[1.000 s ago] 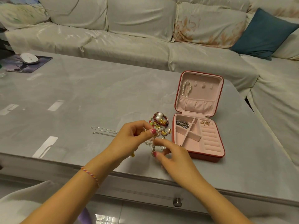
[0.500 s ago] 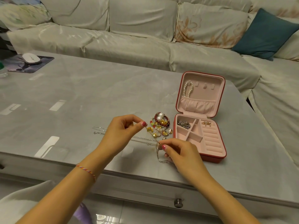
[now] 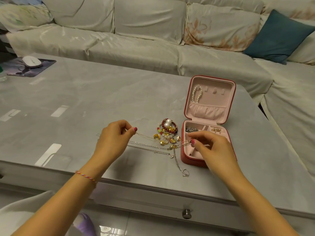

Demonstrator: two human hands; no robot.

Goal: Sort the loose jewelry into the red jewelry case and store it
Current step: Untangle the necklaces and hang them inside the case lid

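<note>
The red jewelry case (image 3: 187, 156) lies open near the desk's right front corner, its lid (image 3: 210, 98) tilted back and holding a pearl bracelet (image 3: 197, 93) on one hook. Its pink tray holds a silver chain bundle (image 3: 190, 129) in the far-left compartment and gold pieces (image 3: 216, 130) in the far-right one. Just left of the case sits the loose jewelry pile (image 3: 167, 131): red bead bracelet, two pearls, gold earrings. Thin silver chains (image 3: 146, 147) trail left of it across the desk (image 3: 85, 99), one ending in a small pendant (image 3: 185, 172) close to the front edge.

A fine gold chain (image 3: 144, 136) is stretched between both hands. The left hand (image 3: 112, 140) pinches one end between thumb and forefinger, other fingers curled. The right hand (image 3: 213, 147) pinches the other end above the case's near-left compartments, covering much of the tray.

The desk's left and far stretches lie open; a mouse (image 3: 31, 61) on a mousepad (image 3: 32, 68) sits at the far left corner. A sofa (image 3: 136, 40) wraps the far and right sides.
</note>
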